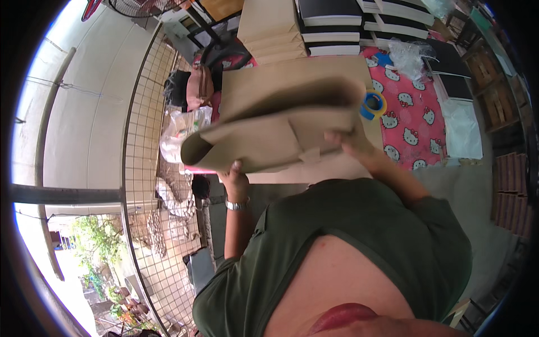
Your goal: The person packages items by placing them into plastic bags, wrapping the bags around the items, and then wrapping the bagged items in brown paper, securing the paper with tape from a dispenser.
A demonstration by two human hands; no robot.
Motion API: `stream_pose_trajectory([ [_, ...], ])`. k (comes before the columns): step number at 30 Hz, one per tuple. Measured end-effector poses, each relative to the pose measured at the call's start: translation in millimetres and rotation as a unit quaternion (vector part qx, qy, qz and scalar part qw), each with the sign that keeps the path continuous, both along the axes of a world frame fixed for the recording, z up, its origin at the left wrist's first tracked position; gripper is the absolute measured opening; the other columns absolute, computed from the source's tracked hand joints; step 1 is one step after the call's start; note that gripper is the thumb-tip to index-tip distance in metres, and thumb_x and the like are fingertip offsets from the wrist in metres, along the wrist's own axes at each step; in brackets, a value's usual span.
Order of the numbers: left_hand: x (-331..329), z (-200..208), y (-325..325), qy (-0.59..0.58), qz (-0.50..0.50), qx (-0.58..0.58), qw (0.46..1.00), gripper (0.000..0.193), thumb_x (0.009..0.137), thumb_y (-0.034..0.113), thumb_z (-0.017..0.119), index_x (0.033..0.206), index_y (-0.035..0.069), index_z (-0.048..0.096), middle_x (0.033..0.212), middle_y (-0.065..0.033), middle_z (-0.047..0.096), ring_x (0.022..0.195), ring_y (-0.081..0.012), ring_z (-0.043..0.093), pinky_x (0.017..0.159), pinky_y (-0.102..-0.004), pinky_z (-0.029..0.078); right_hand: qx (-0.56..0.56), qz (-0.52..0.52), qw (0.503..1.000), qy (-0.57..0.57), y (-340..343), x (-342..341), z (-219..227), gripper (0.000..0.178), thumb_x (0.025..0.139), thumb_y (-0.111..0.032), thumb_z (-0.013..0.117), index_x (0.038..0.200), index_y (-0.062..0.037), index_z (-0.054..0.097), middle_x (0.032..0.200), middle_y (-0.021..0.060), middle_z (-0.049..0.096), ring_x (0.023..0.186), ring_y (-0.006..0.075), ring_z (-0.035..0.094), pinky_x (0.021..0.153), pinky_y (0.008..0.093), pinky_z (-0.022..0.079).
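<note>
Folded brown kraft paper hangs tilted over the table in front of me, its upper edge bowed open and smeared by motion. A seam or flap shows on its front, near a small light piece. My left hand, with a metal-band watch on the wrist, grips its lower left edge with the thumb in front. Around the right end is my right hand, blurred, its thumb on the front and the other fingers mostly hidden. Behind it, a large flat brown sheet lies on the table.
Pink cartoon-cat cloth covers the table. Tape rolls rest right of the paper. Black-covered book stacks and brown paper-wrapped stacks stand behind. Crumpled clear plastic lies at right; a pink bag and wire mesh are left.
</note>
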State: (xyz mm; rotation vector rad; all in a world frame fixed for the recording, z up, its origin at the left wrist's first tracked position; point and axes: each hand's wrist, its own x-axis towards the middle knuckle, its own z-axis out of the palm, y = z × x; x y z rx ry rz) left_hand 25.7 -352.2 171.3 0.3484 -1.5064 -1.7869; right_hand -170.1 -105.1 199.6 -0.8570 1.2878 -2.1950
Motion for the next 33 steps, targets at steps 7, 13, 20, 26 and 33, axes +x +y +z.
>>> stream_pose_trajectory([
  [7,-6.2,21.4,29.8,0.042,0.066,-0.048,0.996,0.055,0.073,0.035,0.076,0.106,-0.001,0.053,0.098,-0.0062,0.058,0.091,-0.0164,0.057,0.082,-0.0304,0.046,-0.034,-0.028,0.995,0.092,-12.4,-28.2,7.4,0.069,0.078,-0.037,0.069,0.128,0.0019,0.041,0.115,0.0083,0.055,0.105,0.0151,0.051,0.088,0.03,0.043],
  [13,-8.7,-23.2,11.8,-0.097,-0.109,-0.096,0.985,0.062,0.06,0.01,0.083,0.113,-0.005,0.053,0.108,-0.0106,0.059,0.096,-0.0207,0.058,0.085,-0.0327,0.047,-0.001,-0.134,0.988,0.082,-21.6,-64.5,-29.4,0.08,0.083,-0.064,0.051,0.125,0.0037,0.045,0.116,0.0099,0.056,0.108,0.0167,0.051,0.091,0.0294,0.04],
  [20,-38.0,32.2,75.8,-0.057,0.054,-0.227,0.971,0.031,0.069,0.0,0.073,0.098,-0.005,0.063,0.092,-0.0096,0.066,0.09,-0.0193,0.063,0.082,-0.0336,0.049,-0.023,-0.156,0.979,0.129,-32.6,-111.4,-15.1,0.078,0.09,-0.065,0.031,0.124,0.003,0.047,0.114,0.0113,0.057,0.106,0.0183,0.052,0.093,0.0316,0.04],
  [26,-84.2,14.5,130.9,-0.111,0.015,-0.377,0.92,0.088,0.063,0.025,0.084,0.13,-0.003,0.033,0.128,-0.0241,0.048,0.114,-0.0339,0.052,0.1,-0.0402,0.036,-0.035,-0.069,0.996,-0.043,-66.2,-183.0,12.4,0.077,0.092,-0.065,0.022,0.114,-0.0003,0.056,0.102,0.0093,0.062,0.093,0.017,0.058,0.089,0.0311,0.045],
  [33,-114.9,-25.5,99.5,0.063,-0.197,-0.354,0.912,0.099,0.068,0.043,0.075,0.14,0.003,0.02,0.141,-0.0249,0.031,0.13,-0.0354,0.034,0.105,-0.0535,0.026,-0.074,-0.058,0.994,-0.056,-4.9,-105.4,29.2,0.084,0.087,-0.069,0.022,0.14,-0.0041,0.017,0.139,0.0119,0.025,0.127,0.0213,0.026,0.106,0.0336,0.02],
])
